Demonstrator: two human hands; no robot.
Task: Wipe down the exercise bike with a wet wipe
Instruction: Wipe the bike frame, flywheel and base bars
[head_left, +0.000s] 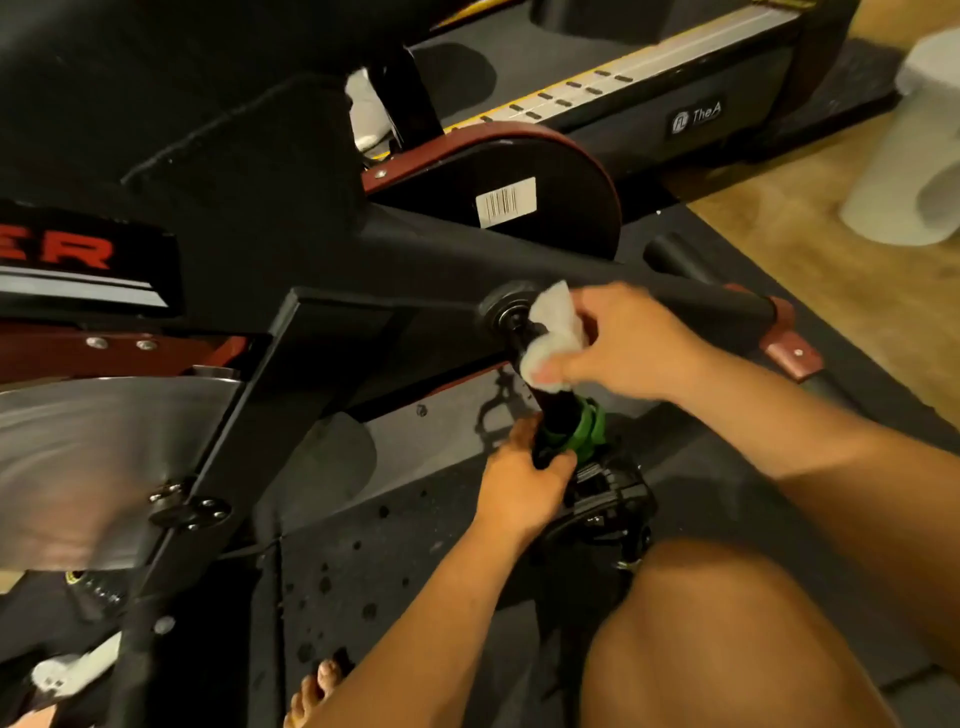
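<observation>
The exercise bike (426, 249) is black with dark red trim and fills the left and middle of the head view. Its black crank arm (550, 410) runs from the hub down to the pedal (608, 493). My right hand (623, 343) presses a crumpled white wet wipe (556, 332) around the upper crank arm, just below the hub. My left hand (524, 473) grips the lower end of the crank arm by a green part (589, 431), right above the pedal.
The shiny steel flywheel (93, 467) sits at the left. A treadmill (649, 88) stands behind the bike. A white roll-like object (914, 171) rests on the wooden floor at right. Black rubber matting (395, 561) lies under the bike. My knee (727, 623) and bare foot (311, 696) are at the bottom.
</observation>
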